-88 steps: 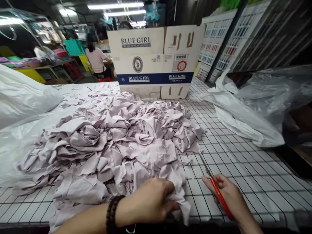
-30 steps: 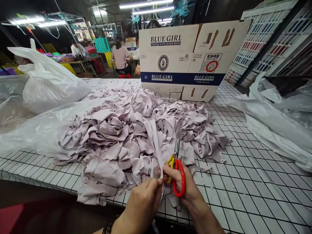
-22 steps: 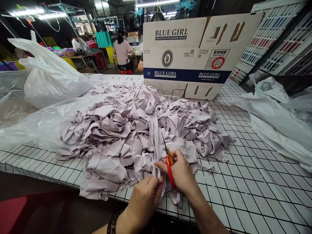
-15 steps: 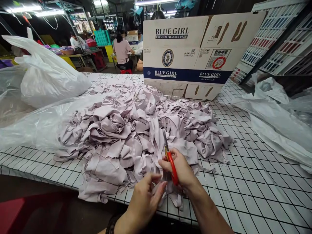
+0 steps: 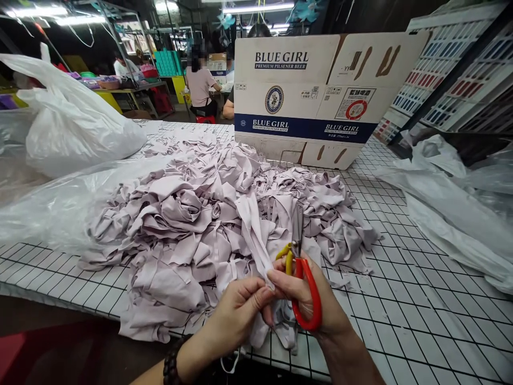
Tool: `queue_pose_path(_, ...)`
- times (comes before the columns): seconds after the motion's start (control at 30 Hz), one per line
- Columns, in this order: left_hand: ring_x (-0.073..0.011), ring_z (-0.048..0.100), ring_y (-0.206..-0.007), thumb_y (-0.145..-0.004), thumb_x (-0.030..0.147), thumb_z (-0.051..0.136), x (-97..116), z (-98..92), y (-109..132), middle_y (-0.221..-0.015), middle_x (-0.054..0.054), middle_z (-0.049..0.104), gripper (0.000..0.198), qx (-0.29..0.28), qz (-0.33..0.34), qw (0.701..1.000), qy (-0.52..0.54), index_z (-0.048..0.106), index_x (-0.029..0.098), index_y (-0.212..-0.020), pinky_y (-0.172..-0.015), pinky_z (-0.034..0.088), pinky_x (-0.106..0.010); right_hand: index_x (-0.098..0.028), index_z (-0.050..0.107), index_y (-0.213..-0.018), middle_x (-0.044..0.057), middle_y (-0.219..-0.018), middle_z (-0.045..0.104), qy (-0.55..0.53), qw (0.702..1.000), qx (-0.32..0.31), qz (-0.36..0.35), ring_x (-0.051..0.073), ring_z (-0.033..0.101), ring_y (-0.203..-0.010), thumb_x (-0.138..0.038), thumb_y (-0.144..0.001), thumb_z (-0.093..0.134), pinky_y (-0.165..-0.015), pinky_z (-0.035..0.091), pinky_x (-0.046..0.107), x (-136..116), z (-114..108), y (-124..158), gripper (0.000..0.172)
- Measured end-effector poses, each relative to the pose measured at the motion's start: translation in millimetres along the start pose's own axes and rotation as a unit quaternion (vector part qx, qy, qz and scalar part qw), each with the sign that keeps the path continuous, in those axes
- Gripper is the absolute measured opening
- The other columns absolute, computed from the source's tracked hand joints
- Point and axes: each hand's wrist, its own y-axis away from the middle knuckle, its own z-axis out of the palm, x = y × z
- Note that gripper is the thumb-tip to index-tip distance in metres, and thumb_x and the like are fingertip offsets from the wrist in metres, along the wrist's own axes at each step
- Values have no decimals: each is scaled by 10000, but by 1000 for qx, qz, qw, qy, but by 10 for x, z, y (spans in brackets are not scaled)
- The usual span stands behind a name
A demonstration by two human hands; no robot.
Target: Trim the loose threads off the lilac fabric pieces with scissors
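My left hand (image 5: 240, 307), with a dark bead bracelet on the wrist, is closed in a pinch on the near end of a pale lilac fabric strip (image 5: 256, 232). The strip runs down toward me from a heap of matching cloth pieces (image 5: 180, 214). Meeting it at that end, my right hand (image 5: 329, 302) also pinches the cloth between thumb and fingers. Scissors (image 5: 316, 305) with red handles and some yellow near the pivot hang in the same hand, blades pointing away and up. The fingers' far sides are partly hidden.
The white, black-gridded table (image 5: 393, 305) carries the heap. A BLUE GIRL beer carton (image 5: 296, 101) stands behind it. Plastic bags lie at the left (image 5: 80, 128) and the right (image 5: 452, 208). Farther back, a person in a pink top (image 5: 199, 85) sits at another table.
My left hand has closed on the strip beside my right hand, which has moved slightly right. The scissors have swung rightward, and the strip is now drawn out straighter.
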Motion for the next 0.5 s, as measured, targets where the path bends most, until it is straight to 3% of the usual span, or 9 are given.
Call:
queue_pose_path(0.07,-130,558,-535,-914,521,530,138,10,103,-545,-20,643,428,-35,42,998,-33,722,158,-791,-621,451,-249,-201,546,-766,-54,-656,526,-37,999,-23,-1,71,478,-484,-344,-669,818,-463,421,203,-83,36,159,323)
queue_pose_path(0.17,-166,639,-664,-966,424,476,335,42,227,-696,-59,711,371,-65,143,984,-82,755,191,-893,-666,483,-267,-205,617,-789,-19,-691,545,-52,997,-43,-37,105,501,-528,-358,-740,765,-499,464,239,-180,59,352,219)
queue_pose_path(0.27,-199,633,-834,-944,388,527,380,81,224,-887,-94,690,310,3,229,963,-141,774,217,-867,-762,502,-300,-208,650,-817,-4,-769,568,-49,996,-5,-72,116,529,-616,-336,-727,793,-577,496,234,-159,28,375,211)
queue_pose_path(0.33,-205,604,-870,-922,384,562,320,95,164,-1009,-115,646,289,78,251,947,-185,783,226,-821,-796,504,-325,-199,650,-787,-25,-716,546,-75,995,25,-54,87,487,-571,-313,-689,827,-540,466,201,-76,2,315,232)
queue_pose_path(0.4,-212,602,-901,-918,375,568,237,94,96,-1167,-134,615,294,109,252,939,-207,784,224,-786,-818,506,-351,-175,644,-718,-42,-628,510,-108,993,40,-21,66,438,-524,-296,-647,851,-514,435,181,30,-3,249,250)
queue_pose_path(0.5,-253,639,-987,-919,374,568,155,76,24,-1219,-151,648,305,49,230,958,-162,783,201,-790,-853,518,-375,-163,638,-659,-37,-577,510,-155,987,28,37,76,441,-499,-312,-598,863,-499,426,196,162,29,197,277)
